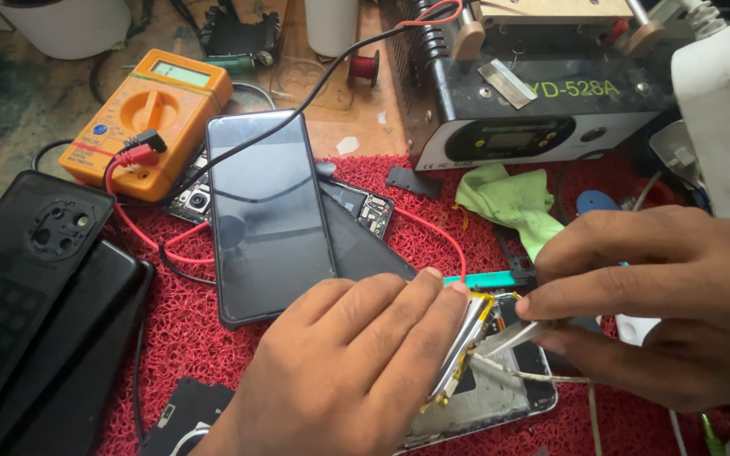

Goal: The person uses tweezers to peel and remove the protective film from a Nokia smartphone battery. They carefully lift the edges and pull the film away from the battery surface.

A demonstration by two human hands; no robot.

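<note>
Two hands (356, 371) (661, 304) on one opened phone (492, 397), one battery (464, 342).

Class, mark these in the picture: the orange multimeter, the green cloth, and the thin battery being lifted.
orange multimeter (147, 118): head view, on its dial.
green cloth (513, 203): head view, on its middle fold.
thin battery (464, 342): head view, on its raised edge.

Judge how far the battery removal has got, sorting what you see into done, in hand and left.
Done: the opened phone lies with its back off, insides showing. In hand: the left hand tilts the battery up on edge, while the right hand works a thin pale tool beneath it. Left: the battery's lower edge still sits in the phone, not lifted clear.
</note>
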